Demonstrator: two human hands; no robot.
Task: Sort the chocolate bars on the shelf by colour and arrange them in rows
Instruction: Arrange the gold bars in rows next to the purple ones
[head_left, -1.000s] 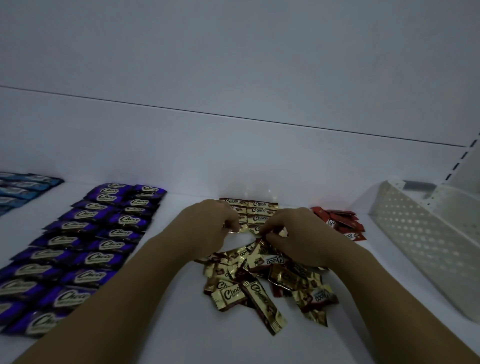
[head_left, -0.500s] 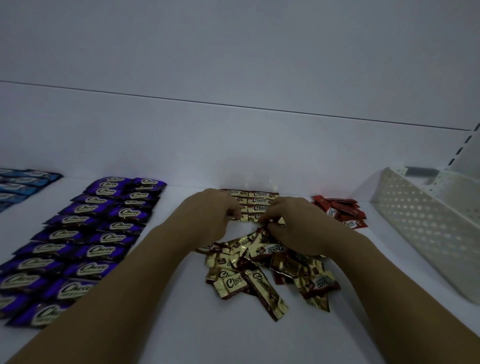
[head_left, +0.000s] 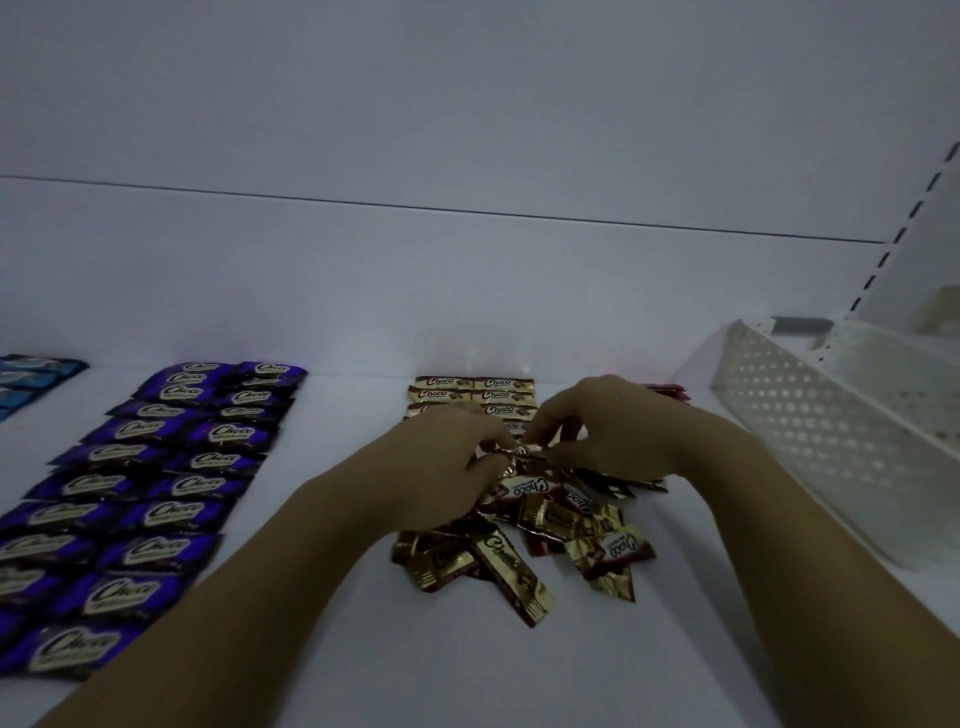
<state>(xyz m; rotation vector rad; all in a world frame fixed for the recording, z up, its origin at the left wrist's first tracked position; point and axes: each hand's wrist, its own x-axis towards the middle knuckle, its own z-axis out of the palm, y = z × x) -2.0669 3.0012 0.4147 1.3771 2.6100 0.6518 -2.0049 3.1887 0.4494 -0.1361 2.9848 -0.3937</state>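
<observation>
Shelf (head_left: 337, 649): white and flat, with a white back panel behind it.

Blue bars (head_left: 31, 382): laid in a row at the far left edge and cut off by the frame.

Purple bars (head_left: 156, 493): set out in two neat columns running from the back panel toward the viewer, labels facing up.

Left hand (head_left: 441, 457): fingers curled, with one end of a held gold bar (head_left: 511, 452) pinched at the fingertips.

Gold rows (head_left: 472, 395): arranged two across against the back panel, just beyond the hands. The nearest row is partly hidden by the fingers.

Gold heap (head_left: 545, 535): loose bars piled unsorted below and between the hands, lying at all angles. Some are covered by the wrists.

Right hand (head_left: 618, 431): thumb and forefinger closed on the other end of the held gold bar, above the far edge of the heap. Whether a second wrapper is also gripped cannot be told.

Red bars (head_left: 670, 391): a small group at the back, mostly hidden behind the right hand.

Basket (head_left: 831, 441): white and perforated, standing at the right end of the shelf.
</observation>
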